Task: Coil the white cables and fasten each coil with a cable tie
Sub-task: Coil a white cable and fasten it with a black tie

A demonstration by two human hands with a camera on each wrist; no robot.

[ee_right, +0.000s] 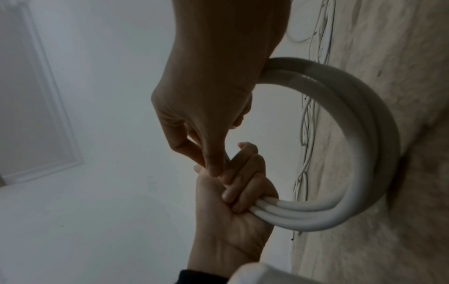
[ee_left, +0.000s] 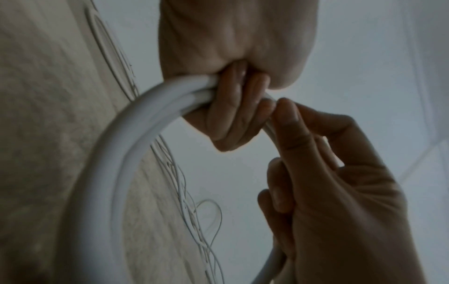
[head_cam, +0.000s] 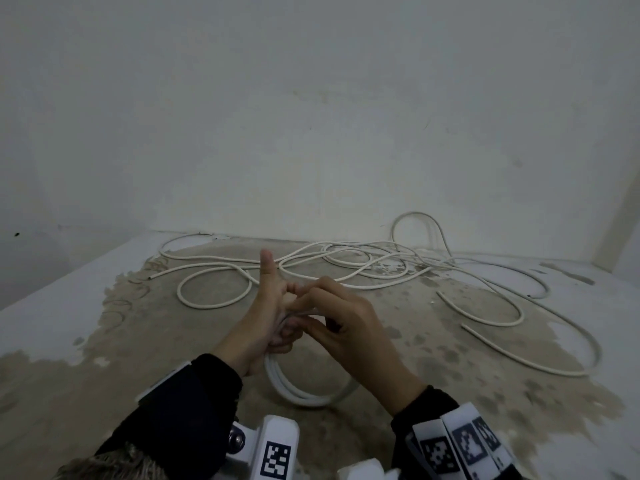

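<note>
Your left hand (head_cam: 266,317) squeezes the white coil (ee_right: 359,146). Your right hand (head_cam: 349,327) pinches it too. Keep the loops together until a tie goes on.

No words, brand names or numbers can be read anywhere. The only printed signs are black-and-white square code markers: one on the white wrist mount (head_cam: 275,452) behind the left hand (head_cam: 266,313), and several on the white band (head_cam: 462,441) behind the right hand (head_cam: 349,327).
</note>
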